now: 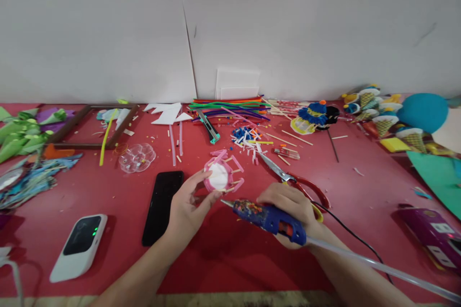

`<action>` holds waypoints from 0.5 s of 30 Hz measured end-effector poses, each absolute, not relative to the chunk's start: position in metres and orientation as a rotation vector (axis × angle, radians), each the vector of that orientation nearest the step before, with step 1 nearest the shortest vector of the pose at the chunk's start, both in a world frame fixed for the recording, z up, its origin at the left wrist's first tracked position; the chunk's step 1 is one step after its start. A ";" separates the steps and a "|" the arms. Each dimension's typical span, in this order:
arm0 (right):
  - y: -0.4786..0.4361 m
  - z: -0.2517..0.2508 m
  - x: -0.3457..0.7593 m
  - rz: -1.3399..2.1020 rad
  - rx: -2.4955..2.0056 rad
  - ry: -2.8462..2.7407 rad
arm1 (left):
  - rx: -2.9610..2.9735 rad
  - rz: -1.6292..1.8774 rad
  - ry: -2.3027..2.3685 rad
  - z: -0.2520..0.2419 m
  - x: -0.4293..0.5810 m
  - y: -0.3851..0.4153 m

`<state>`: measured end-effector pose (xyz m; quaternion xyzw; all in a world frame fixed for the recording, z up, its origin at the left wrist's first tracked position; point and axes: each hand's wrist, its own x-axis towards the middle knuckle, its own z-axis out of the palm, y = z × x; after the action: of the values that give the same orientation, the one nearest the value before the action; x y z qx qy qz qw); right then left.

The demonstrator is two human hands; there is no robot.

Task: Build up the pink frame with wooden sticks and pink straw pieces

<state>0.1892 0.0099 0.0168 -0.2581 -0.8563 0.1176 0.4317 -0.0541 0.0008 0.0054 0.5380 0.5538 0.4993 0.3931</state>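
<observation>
Between the thumb and fingers of my left hand [190, 201] is a small round craft piece [219, 176], white in the middle with a pink rim. Several short sticks with pink strips stick out from its edge. My right hand [291, 206] is wrapped round a blue hot glue gun [268, 220], whose metal nozzle points left, close to the lower edge of the craft piece. A long clear glue stick [378, 266] runs out of the gun's back end. Just beyond my right hand lie red-handled scissors [284, 172], partly hidden by it.
A black phone [162, 208] and a white device with a screen [81, 247] lie to the left. Farther back are a green cutter [209, 127], colourful pipe cleaners [230, 108] and scattered cut bits [248, 136]. A purple power strip [430, 230] sits at right; a black cord crosses the red table.
</observation>
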 end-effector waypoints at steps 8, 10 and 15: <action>0.009 0.016 0.199 0.262 -0.814 -1.965 | 1.317 1.299 1.346 -0.001 -0.055 0.002; 0.008 0.015 0.199 0.259 -0.844 -1.944 | 1.339 1.307 1.328 -0.004 -0.056 0.002; 0.007 0.015 0.195 0.266 -0.797 -2.073 | 1.445 1.292 1.348 -0.005 -0.056 -0.001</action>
<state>0.1954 0.0073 0.0150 -0.3203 -0.8335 0.1069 0.4372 -0.0556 -0.0007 -0.0046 0.5660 0.5281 0.5060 0.3805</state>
